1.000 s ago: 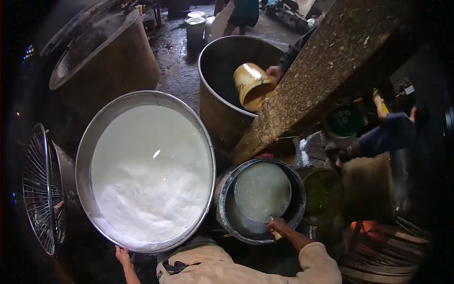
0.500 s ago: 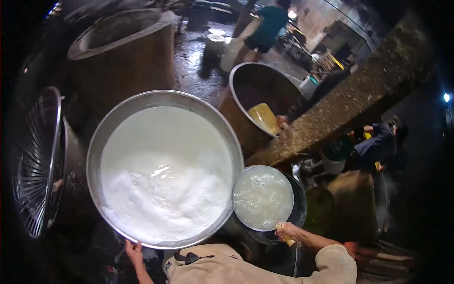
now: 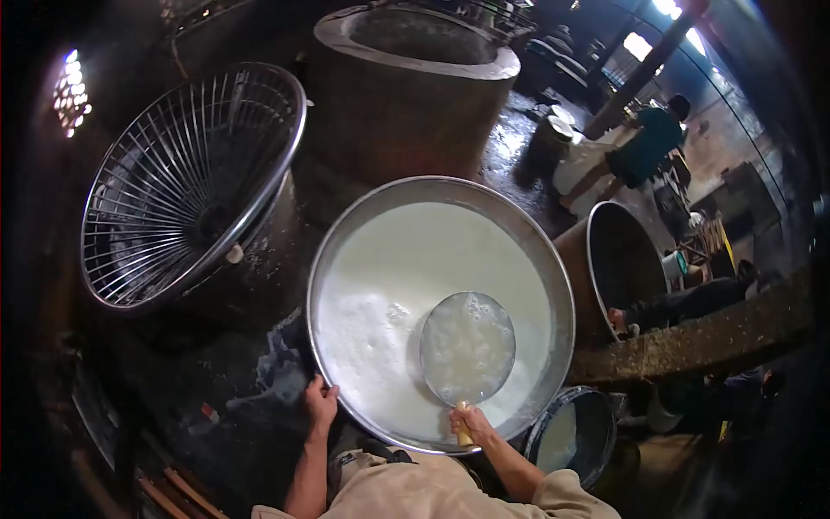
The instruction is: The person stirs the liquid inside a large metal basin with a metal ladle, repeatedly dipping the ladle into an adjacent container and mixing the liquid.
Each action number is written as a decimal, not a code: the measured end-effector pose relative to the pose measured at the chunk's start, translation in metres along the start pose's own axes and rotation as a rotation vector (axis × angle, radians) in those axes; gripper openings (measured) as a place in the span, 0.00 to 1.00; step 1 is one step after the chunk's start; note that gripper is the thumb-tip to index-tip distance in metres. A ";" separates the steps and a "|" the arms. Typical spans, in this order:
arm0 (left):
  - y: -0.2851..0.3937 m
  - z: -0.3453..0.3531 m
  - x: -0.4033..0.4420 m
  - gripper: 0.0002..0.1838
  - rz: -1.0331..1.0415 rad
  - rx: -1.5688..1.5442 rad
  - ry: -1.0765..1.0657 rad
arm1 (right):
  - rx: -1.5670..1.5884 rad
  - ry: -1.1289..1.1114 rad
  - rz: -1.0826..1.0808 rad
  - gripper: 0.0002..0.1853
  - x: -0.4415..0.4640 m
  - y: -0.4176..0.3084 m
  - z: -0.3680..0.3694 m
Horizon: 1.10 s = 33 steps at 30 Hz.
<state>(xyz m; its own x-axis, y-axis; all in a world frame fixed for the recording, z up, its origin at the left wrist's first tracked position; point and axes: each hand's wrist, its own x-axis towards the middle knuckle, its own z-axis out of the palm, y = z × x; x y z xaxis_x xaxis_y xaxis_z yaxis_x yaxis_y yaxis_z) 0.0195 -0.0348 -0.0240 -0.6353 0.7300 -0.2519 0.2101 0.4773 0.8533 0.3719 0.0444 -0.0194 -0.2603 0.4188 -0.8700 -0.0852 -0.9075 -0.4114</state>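
Note:
My right hand is closed around the wooden handle of a wide round scoop, which is full of cloudy, bubbly liquid. The scoop is over the large metal basin, inside its rim. White milky liquid fills much of the basin, with thicker white froth toward the near left. At the basin's lower left edge, my left hand grips the rim. A dark bucket holding pale liquid stands to the lower right of the basin.
A slatted metal basket tilts at the left. Behind the basin stands a large round vat. A person in a green shirt bends at the back right. Another person's arm reaches to a metal tub, beside a thick beam.
My right hand has carried the filled scoop leftward from over the bucket to over the basin. The camera view has turned left. A yellow container no longer shows in the metal tub.

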 end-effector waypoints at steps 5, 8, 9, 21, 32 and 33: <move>-0.007 0.004 0.004 0.24 -0.103 -0.030 0.005 | 0.068 0.024 -0.007 0.02 0.054 0.003 0.057; 0.014 -0.006 0.001 0.25 -0.082 0.073 -0.012 | 0.076 0.018 0.016 0.01 0.075 0.008 0.072; 0.012 -0.005 0.002 0.25 -0.084 0.071 -0.011 | 0.073 0.019 0.016 0.01 0.081 0.011 0.070; 0.013 -0.006 0.003 0.19 -0.072 0.056 -0.005 | -0.126 0.471 -0.277 0.03 0.060 -0.004 -0.028; 0.044 -0.003 -0.018 0.20 -0.108 0.078 0.005 | -0.433 1.324 -0.830 0.17 -0.104 0.008 -0.242; 0.043 -0.002 -0.019 0.20 -0.093 0.098 -0.009 | -0.473 1.417 -0.679 0.17 -0.127 0.025 -0.266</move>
<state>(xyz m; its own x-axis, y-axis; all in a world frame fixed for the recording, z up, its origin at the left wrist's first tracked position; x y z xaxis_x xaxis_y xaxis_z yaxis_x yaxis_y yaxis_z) 0.0388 -0.0292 0.0189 -0.6485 0.6849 -0.3323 0.2225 0.5879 0.7777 0.6587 -0.0227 0.0083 0.7586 0.6485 0.0639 0.5445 -0.5770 -0.6088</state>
